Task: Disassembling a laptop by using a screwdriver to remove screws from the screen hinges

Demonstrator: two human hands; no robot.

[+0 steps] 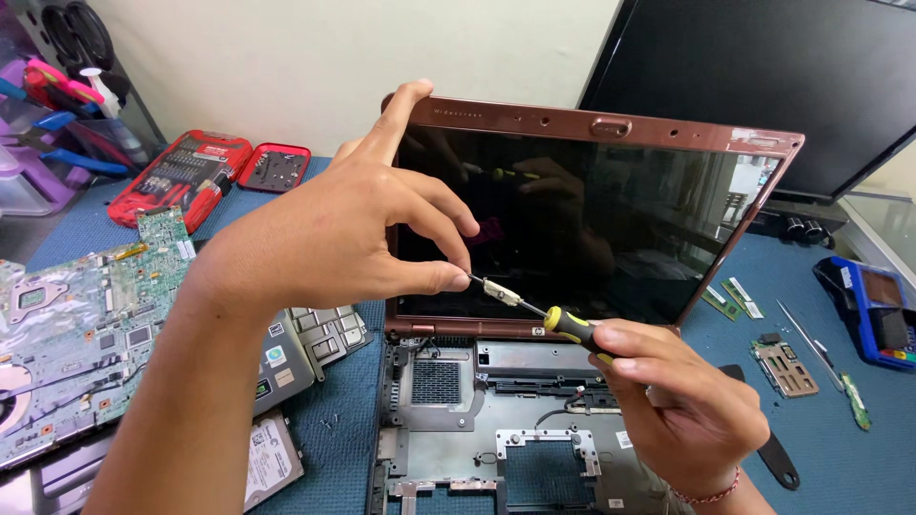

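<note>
Left hand (334,229): thumb hooked over the lid's (592,124) top-left corner; fingers pressed on the screen's (611,219) lower left, index fingertip touching the screwdriver (544,317) tip.
Right hand (682,401): closed around the yellow-and-black handle, below and right of the tip.
Screwdriver: long axis runs from lower right up to upper left; tip at the lower-left bezel.
Nearer hand: the left, at the tip.
Base (496,429): stripped open, keyboard (320,334) lying to its left.
Surroundings: motherboard (67,334) far left; red bit case (181,176) behind.
</note>
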